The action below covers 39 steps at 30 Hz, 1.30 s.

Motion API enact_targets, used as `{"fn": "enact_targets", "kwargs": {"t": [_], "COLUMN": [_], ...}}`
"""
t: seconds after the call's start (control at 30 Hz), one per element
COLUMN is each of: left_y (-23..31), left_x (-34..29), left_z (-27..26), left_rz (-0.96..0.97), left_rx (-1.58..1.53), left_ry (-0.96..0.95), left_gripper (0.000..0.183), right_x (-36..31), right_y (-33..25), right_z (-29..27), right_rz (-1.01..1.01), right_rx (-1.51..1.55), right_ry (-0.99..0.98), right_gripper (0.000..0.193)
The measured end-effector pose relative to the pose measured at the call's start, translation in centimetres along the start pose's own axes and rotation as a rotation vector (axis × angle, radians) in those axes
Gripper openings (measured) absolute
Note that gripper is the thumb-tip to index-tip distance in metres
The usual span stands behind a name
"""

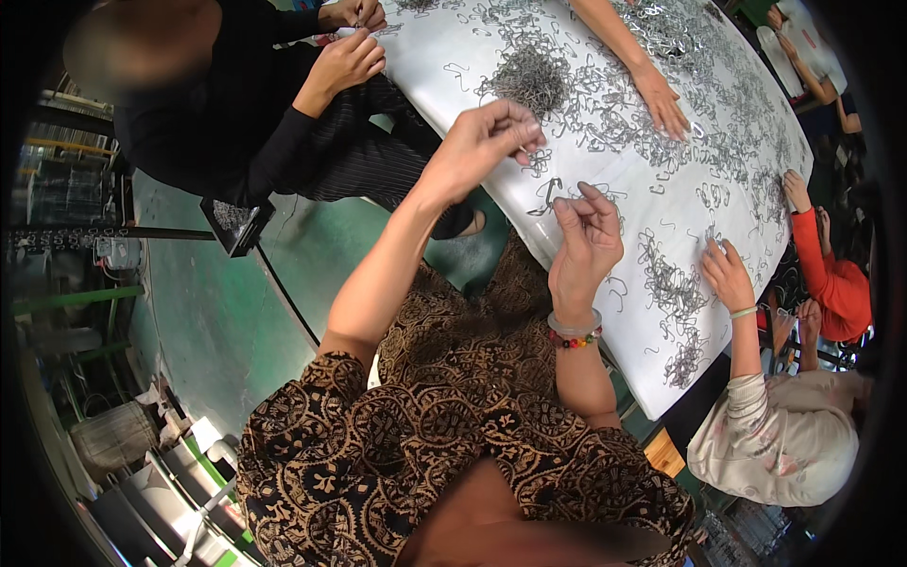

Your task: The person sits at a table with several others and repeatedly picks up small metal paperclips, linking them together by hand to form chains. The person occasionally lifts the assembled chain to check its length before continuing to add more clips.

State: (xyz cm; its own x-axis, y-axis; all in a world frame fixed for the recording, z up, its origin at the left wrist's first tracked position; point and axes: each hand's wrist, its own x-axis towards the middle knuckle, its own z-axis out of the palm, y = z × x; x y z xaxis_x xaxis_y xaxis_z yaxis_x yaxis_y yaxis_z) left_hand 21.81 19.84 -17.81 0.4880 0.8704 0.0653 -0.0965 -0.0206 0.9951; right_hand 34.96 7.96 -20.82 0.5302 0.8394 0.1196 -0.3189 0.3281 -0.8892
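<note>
A: Where to look for the dark hook?
B: Between the left hand and the right hand, right by the tip of the right thumb, over the near edge of the white tabletop. Apart from the left fingertips, and lower.
A: Touching the thumb?
B: Can't say; too small at that spot to tell gripped from merely close.
A: Anything else hard to make out?
B: Blurred at the left fingertips, so impossible to tell of anything held there. Cut off by the upper edge, a co-worker's arm.
A: And how far open, each hand?
B: On the left, thumb and forefinger drawn nearly together, with the rest curled; can't tell whether fully closed. On the right, looser, with bent fingers and thumb near forefinger; can't tell whether closed on the hook. Around the right wrist, bracelets.
A: Farther out?
B: Just beyond the left hand, a tangled grey heap of hooks. To the right of the right hand, a looser patch. Past those, a co-worker's spread hand among scattered hooks. At upper left, a person in black; at far right, a red sleeve.
</note>
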Motion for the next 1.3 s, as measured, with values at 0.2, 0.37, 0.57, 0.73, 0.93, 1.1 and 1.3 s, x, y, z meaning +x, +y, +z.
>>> {"fn": "enact_targets", "kwargs": {"t": [0.2,0.37,0.57,0.73,0.93,1.1,1.3], "left_y": [1.2,0.9,0.4,0.7,0.3,0.0,-0.8], "left_x": [-5.0,-5.6,-5.3,-6.4,-7.1,-7.8,-8.6], "left_z": [2.7,4.1,3.0,1.4,0.6,0.1,-0.3], "left_rz": [0.054,0.023,0.209,0.014,0.060,0.054,0.090], "left_rx": [0.122,0.047,0.051,-0.024,0.003,0.003,0.129], "left_ry": [0.071,0.183,0.254,0.261,0.298,0.278,0.338], "left_gripper": [0.020,0.016,0.010,0.007,0.008,0.008,0.008], "right_x": [-0.7,-1.3,4.5,15.8,18.7,18.8,13.1], "right_y": [0.4,1.5,1.6,5.1,7.0,6.2,2.7], "right_z": [0.7,0.8,-4.5,-9.8,-11.5,-11.0,-7.1], "right_rz": [-0.017,-0.176,-0.257,-0.329,-0.289,-0.103,0.203], "right_rx": [0.014,-0.136,-0.760,-1.302,-1.424,-1.376,-0.868], "right_ry": [0.058,-0.029,-0.176,-0.349,-0.465,-0.461,-0.214], "right_gripper": [0.030,0.029,0.016,0.014,0.011,0.015,0.021]}}
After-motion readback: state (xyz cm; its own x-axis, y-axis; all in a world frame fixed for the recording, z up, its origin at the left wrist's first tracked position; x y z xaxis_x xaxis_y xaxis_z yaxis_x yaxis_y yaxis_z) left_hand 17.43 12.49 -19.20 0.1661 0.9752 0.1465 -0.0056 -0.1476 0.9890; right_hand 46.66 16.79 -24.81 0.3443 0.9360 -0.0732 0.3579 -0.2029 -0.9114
